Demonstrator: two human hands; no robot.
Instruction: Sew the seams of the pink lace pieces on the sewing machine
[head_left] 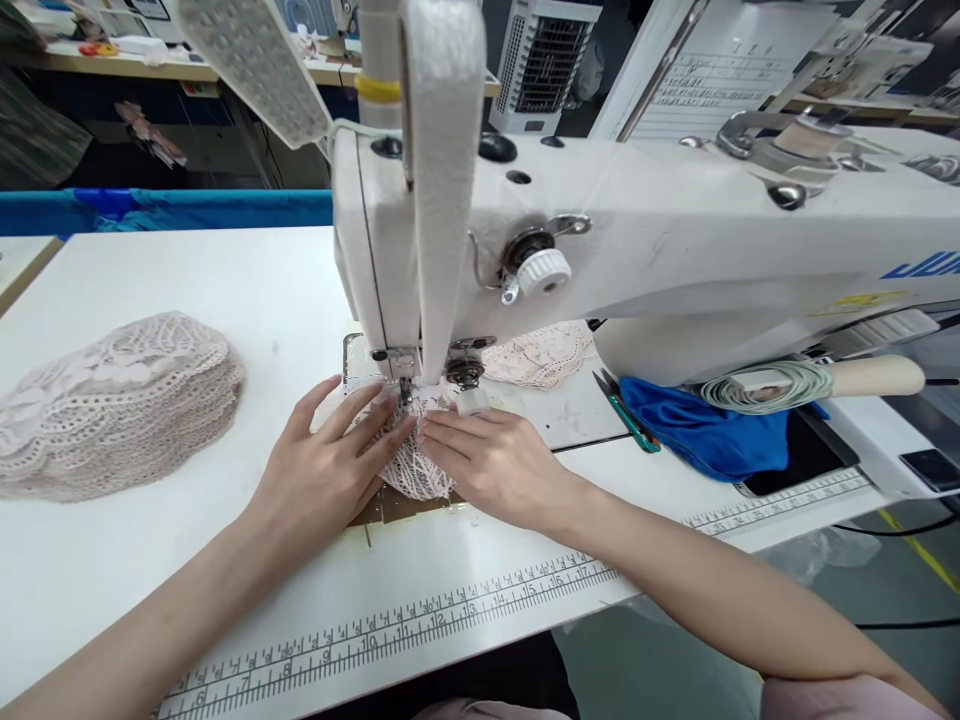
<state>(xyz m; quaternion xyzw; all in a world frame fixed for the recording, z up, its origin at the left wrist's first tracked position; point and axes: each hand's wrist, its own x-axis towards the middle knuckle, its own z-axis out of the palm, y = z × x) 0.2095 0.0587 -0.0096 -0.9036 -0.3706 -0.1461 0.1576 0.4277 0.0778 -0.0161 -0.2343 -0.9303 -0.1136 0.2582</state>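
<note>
A small piece of pale lace (414,465) lies under the presser foot (406,388) of a white sewing machine (675,250). My left hand (326,465) rests flat on the lace's left side, fingers spread toward the needle. My right hand (491,460) presses the lace from the right, fingertips touching it just in front of the foot. Both hands hold the lace down on the machine bed.
A stack of similar lace pieces (112,405) sits at the left of the white table (225,290). More lace (541,352) lies behind the needle. Scissors (626,418) and blue cloth (705,430) lie right of the bed. A ruler strip (420,625) runs along the table's front edge.
</note>
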